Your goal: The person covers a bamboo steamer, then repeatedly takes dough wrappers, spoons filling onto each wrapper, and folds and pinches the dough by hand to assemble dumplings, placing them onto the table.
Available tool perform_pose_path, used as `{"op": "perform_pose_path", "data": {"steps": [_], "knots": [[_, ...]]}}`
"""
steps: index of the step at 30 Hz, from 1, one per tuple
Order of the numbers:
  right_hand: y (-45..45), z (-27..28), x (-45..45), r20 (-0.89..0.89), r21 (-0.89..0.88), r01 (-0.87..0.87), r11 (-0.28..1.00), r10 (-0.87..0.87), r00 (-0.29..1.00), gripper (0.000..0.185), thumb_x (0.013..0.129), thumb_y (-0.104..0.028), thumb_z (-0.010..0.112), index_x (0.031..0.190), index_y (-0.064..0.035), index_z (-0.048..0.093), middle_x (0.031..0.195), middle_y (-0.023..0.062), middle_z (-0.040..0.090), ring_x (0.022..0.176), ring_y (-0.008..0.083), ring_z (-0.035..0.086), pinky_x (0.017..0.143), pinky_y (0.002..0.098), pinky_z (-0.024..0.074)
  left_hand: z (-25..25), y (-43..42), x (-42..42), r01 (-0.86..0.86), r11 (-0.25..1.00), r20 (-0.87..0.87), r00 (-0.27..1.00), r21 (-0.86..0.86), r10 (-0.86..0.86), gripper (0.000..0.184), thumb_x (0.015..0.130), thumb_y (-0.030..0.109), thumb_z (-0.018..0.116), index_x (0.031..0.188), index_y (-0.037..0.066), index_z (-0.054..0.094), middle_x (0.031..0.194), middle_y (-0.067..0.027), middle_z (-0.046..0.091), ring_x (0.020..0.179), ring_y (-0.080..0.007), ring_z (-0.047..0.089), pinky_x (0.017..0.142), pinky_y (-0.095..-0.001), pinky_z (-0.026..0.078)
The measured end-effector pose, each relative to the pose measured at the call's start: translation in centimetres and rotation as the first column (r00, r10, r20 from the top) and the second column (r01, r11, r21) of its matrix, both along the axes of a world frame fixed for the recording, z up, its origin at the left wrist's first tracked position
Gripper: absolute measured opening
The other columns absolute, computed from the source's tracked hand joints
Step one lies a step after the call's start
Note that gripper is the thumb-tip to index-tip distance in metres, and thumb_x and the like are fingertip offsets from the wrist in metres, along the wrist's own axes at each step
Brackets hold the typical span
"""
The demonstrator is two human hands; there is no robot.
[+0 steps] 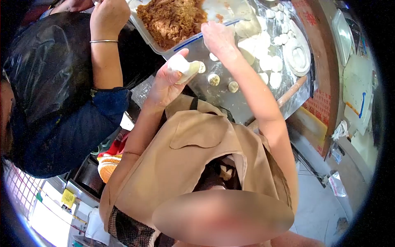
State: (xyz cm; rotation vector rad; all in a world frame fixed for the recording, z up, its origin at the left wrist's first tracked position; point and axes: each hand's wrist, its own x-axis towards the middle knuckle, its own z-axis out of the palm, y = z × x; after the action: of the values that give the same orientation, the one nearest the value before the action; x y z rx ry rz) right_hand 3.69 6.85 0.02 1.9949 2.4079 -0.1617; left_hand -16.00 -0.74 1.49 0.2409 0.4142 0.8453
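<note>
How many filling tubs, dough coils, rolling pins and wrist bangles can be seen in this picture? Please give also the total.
Filling tub: 1
Dough coil: 1
Rolling pin: 1
Wrist bangle: 1
Total: 4

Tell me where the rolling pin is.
In the head view, the rolling pin lies toward the right side of the metal table, just below the coiled dough and beside the right forearm.

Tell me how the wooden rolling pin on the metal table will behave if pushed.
The rolling pin will probably roll, being long and round. It should feel stiff, as it looks like straight wood. It may also slip a little: the metal table looks powdery white in places.
</note>
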Motion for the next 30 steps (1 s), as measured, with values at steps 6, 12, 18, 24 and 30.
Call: {"op": "perform_pose_path", "data": {"steps": [6, 12, 18, 24, 30], "knots": [[-0.7, 5.4, -0.3, -0.032, 0.069, -0.176, 0.982, 0.179, 0.983, 0.009, 0.076, -0.008, 0.054, 0.072, -0.0065, 0.062, 0.080, 0.0099, 0.065, 0.075, 0.0258, 0.065, 0.058, 0.0365, 0.0518, -0.1, -0.9, 0.3, -0.001, 0.986, 0.204, 0.978, -0.169, 0.036, 0.045, 0.082, 0.009, 0.061, 0.123, -0.003, 0.046, 0.123, -0.0194, 0.053, 0.120, -0.0325, 0.048, 0.108, -0.0438, 0.032], [0.4, 0.1, 0.6, -0.029, 0.061, -0.482, 0.874, 0.484, 0.874, 0.012, 0.073, -0.010, 0.056, 0.084, -0.0105, 0.060, 0.065, 0.0050, 0.056, 0.065, 0.0244, 0.060, 0.054, 0.0379, 0.0484, -0.1, -1.0, 1.2, 0.003, 0.937, 0.176, 0.982, -0.350, 0.063, 0.048, 0.082, 0.011, 0.053, 0.125, -0.007, 0.041, 0.128, -0.0257, 0.047, 0.123, -0.0334, 0.045, 0.109, -0.0433, 0.032], [2.1, 2.8, 0.8, -0.035, 0.055, -0.473, 0.879, 0.475, 0.879, 0.007, 0.070, -0.008, 0.056, 0.073, -0.0080, 0.063, 0.069, 0.0085, 0.062, 0.069, 0.0270, 0.064, 0.057, 0.0386, 0.0510, -1.5, -0.9, 0.5, -0.029, 0.938, 0.174, 0.980, -0.346, 0.095, 0.042, 0.082, 0.009, 0.055, 0.120, -0.005, 0.045, 0.120, -0.0211, 0.051, 0.114, -0.0301, 0.051, 0.101, -0.0403, 0.041], [2.9, 2.7, 0.1, 0.088, -0.325, -0.383, 0.865, 0.430, 0.898, 0.011, 0.077, -0.012, 0.054, 0.077, -0.0102, 0.065, 0.072, 0.0071, 0.063, 0.074, 0.0248, 0.063, 0.061, 0.0374, 0.0509, -1.7, -0.9, 0.9, -0.027, 0.949, 0.166, 0.983, -0.314, 0.083, 0.042, 0.083, 0.011, 0.057, 0.120, -0.004, 0.046, 0.119, -0.0197, 0.052, 0.111, -0.0285, 0.053, 0.100, -0.0383, 0.041], [4.5, 1.3, 0.9, -0.006, -0.351, -0.423, 0.835, 0.450, 0.893, 0.021, 0.079, -0.014, 0.051, 0.090, -0.0101, 0.069, 0.084, 0.0091, 0.067, 0.083, 0.0282, 0.063, 0.073, 0.0412, 0.0503, -2.4, -0.7, 0.9, -0.047, 0.949, 0.140, 0.986, -0.312, 0.095, 0.042, 0.082, 0.011, 0.057, 0.121, -0.004, 0.046, 0.118, -0.0195, 0.054, 0.111, -0.0281, 0.053, 0.100, -0.0383, 0.040]]}}
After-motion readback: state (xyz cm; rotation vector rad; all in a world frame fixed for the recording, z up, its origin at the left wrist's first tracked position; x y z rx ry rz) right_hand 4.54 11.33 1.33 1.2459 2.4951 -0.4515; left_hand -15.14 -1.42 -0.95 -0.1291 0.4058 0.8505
